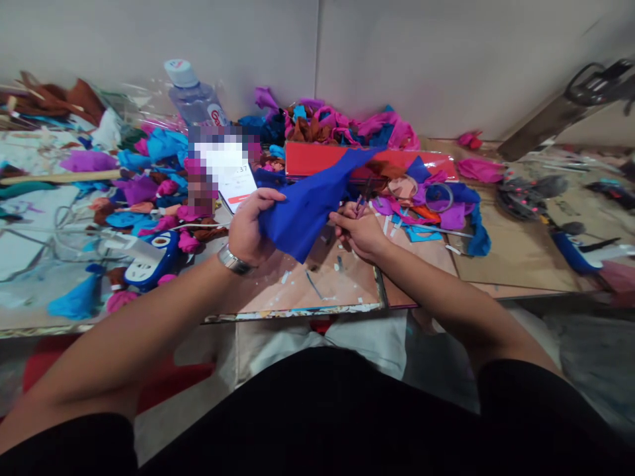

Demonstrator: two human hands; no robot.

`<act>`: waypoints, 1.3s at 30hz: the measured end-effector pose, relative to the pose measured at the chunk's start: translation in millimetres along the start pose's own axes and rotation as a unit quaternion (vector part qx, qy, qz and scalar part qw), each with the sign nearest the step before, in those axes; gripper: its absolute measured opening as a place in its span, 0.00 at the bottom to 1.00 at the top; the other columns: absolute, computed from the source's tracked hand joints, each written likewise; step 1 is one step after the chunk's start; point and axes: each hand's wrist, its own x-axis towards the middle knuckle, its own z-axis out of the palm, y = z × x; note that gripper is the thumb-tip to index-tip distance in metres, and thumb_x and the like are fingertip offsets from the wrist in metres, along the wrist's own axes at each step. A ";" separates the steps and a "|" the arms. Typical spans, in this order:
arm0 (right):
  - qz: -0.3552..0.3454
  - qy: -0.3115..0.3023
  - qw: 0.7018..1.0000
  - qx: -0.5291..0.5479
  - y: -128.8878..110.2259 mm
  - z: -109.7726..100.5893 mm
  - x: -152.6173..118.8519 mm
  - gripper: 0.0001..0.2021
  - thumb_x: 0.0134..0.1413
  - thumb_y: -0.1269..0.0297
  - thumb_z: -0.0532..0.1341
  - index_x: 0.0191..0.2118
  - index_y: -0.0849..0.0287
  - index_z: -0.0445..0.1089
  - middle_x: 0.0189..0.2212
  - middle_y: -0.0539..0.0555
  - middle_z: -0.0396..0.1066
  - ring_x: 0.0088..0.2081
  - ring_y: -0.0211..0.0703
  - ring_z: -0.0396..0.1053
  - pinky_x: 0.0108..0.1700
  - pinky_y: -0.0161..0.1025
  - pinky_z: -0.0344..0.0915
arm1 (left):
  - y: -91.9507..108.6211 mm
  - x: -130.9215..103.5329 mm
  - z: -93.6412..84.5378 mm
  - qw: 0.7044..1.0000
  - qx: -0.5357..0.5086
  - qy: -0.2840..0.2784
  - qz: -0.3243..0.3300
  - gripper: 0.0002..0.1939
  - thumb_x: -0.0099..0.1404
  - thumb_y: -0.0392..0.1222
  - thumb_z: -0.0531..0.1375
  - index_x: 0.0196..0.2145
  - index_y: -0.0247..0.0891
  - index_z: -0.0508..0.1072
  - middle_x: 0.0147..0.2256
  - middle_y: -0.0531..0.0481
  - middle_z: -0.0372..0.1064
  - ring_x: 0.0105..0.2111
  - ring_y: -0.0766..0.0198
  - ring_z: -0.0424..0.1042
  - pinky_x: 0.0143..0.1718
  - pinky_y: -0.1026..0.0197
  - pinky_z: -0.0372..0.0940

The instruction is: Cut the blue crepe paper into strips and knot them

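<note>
A piece of deep blue cloth hangs over the work board, its long tip pointing up to the right. My left hand, with a metal watch on the wrist, is closed on the cloth's left end, thumb on top. My right hand is closed in a pinch at the cloth's right edge. Thin dark shapes show just above its curled fingers; whether it holds them, I cannot tell. Under both hands lies a pinkish board with small scraps on it.
A lit phone leans behind my left hand, near a bottle. A red box stands behind the cloth, with coloured cloth pieces heaped at its back. At left are a blue-and-white power strip, cables and more cloth; tape rolls lie right.
</note>
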 end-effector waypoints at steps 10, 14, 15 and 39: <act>-0.071 0.075 0.995 -0.014 -17.0 -28.8 23.7 0.32 0.38 0.56 0.80 0.25 0.54 0.51 0.19 0.40 0.62 0.18 0.31 0.64 0.15 0.28 0.58 | -7.0 6.9 -13.3 0.951 0.226 0.038 0.209 0.17 0.61 0.30 0.56 0.30 0.43 0.85 0.31 0.53 0.80 0.34 0.62 0.70 0.38 0.60 0.63; -0.068 0.086 0.994 -0.022 -17.1 -29.3 25.4 0.32 0.39 0.57 0.80 0.25 0.54 0.50 0.20 0.41 0.64 0.19 0.30 0.64 0.16 0.28 0.57 | -7.5 8.7 -16.6 0.947 0.246 0.037 0.204 0.17 0.60 0.31 0.56 0.28 0.44 0.85 0.27 0.52 0.77 0.29 0.63 0.66 0.33 0.59 0.58; -0.068 0.088 0.994 -0.024 -16.8 -29.7 26.1 0.32 0.40 0.57 0.80 0.26 0.54 0.50 0.20 0.41 0.64 0.19 0.30 0.64 0.16 0.28 0.57 | -7.7 10.3 -17.5 0.946 0.250 0.040 0.204 0.17 0.60 0.31 0.56 0.27 0.43 0.85 0.26 0.52 0.76 0.28 0.63 0.65 0.33 0.58 0.57; -0.156 0.081 0.984 -0.009 -21.4 -32.5 30.9 0.34 0.42 0.51 0.78 0.26 0.53 0.47 0.29 0.47 0.61 0.30 0.37 0.61 0.31 0.32 0.71 | -7.6 -3.1 -8.4 0.868 0.388 -0.090 0.295 0.23 0.57 0.45 0.72 0.50 0.41 0.78 0.53 0.40 0.68 0.57 0.46 0.64 0.62 0.48 0.59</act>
